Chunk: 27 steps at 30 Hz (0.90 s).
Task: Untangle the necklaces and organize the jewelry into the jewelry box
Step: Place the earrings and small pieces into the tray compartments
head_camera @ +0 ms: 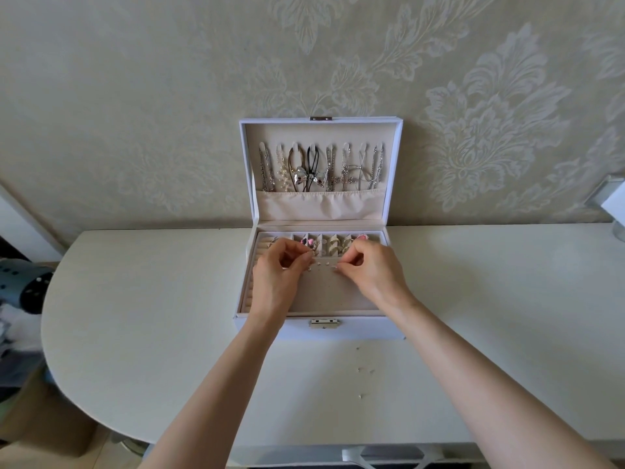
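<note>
Reaching into the open jewelry box (372, 328), both hands meet at the far edge of its flat earring panel (324, 292). The left hand (279, 269) has thumb and forefinger curled in a pinch on a tiny piece (309, 261), and the right hand (373, 270) pinches another just beside it. Both pieces are too small to name, though a stud and its backing is my guess. Working with two hands makes sense here, since one can steady the pin while the other seats it in the soft panel.

A short row of studs (319, 264) already sits in the panel between the fingertips, so new ones join the line. The necklaces (321, 167) hang apart on hooks inside the upright lid, their ends tucked into the cloth pocket (321, 204) (which keeps the chains from knotting again). Rings and other pieces fill the small compartments behind the hands.

A few loose bits (363, 370) lie on the desk (135, 299) in front of the box, within easy reach. By my reading, the untangling is done and the sorting is near its end.
</note>
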Available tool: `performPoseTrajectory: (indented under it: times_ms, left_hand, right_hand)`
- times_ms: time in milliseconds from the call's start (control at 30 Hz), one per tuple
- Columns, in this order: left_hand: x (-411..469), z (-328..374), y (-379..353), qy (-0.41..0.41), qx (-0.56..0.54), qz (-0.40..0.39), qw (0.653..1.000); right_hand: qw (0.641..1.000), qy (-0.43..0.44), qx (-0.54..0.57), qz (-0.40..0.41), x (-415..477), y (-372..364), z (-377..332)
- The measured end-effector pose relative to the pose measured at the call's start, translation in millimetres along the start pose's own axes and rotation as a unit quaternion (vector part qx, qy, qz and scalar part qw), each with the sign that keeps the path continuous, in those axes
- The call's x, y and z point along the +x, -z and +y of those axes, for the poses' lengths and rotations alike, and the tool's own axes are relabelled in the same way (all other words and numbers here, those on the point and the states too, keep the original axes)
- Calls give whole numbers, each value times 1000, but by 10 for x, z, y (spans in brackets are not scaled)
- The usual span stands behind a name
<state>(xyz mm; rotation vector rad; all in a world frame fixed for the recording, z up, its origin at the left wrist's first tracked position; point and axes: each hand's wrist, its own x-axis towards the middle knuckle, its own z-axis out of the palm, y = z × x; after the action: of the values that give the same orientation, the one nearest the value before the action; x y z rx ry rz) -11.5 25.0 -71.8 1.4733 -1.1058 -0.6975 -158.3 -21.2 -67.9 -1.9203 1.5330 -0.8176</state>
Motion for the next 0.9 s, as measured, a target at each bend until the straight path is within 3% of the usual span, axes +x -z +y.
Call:
performPoseTrajectory:
  times_ms: [133,300,367,433,567,667,900]
  left_hand:
    - [-5,7,2,-3,-2,-8,1000]
    - [-22,18,12,-8,10,-24,1000]
    - [-25,23,17,-11,10,-35,999]
    - [-29,34,20,-17,7,-52,998]
    - [-33,49,23,-33,5,-83,996]
    - [-27,47,16,-45,22,-100,994]
    - [-53,40,-2,-67,62,-117,989]
  right_hand:
    - [1000,19,9,5,-10,-4,2]
    - [989,126,-71,36,-91,-58,71]
    - [986,147,-43,62,-109,-54,112]
    - [990,118,42,70,-105,-16,110]
    - [976,74,202,-21,-138,104,10]
    - [972,91,208,-62,-168,122,-38]
    - [972,67,221,-53,-158,87,-21]
